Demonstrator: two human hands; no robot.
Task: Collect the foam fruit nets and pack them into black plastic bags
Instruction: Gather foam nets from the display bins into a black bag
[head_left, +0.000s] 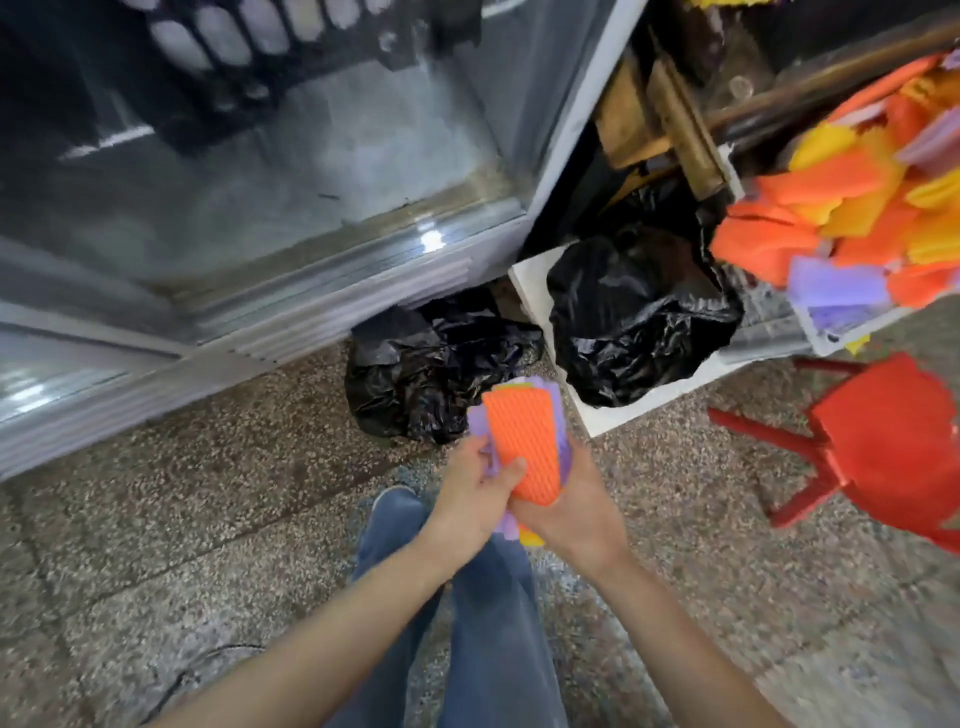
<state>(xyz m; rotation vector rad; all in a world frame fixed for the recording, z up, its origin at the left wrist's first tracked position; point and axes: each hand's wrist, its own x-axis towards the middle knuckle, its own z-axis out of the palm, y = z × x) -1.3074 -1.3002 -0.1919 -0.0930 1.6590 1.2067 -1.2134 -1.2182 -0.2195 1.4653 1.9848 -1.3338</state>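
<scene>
A stack of foam fruit nets (522, 441), orange on top with purple and yellow ones beneath, is held over my legs. My left hand (478, 496) grips its left side, thumb pressed on the orange net. My right hand (569, 512) cups the stack from below and the right. Just beyond the stack a crumpled black plastic bag (421, 374) lies on the floor. A second black bag (639, 317) sits on a white box (618, 415) to the right. A heap of orange, yellow and purple nets (852, 208) fills the far right.
A glass-fronted metal cabinet (249, 218) runs along the left and back. A red plastic stool (883, 447) lies tipped on the speckled floor at right. Wooden pieces (675, 119) lean behind the bags. My jeans-clad legs (483, 623) are below the hands.
</scene>
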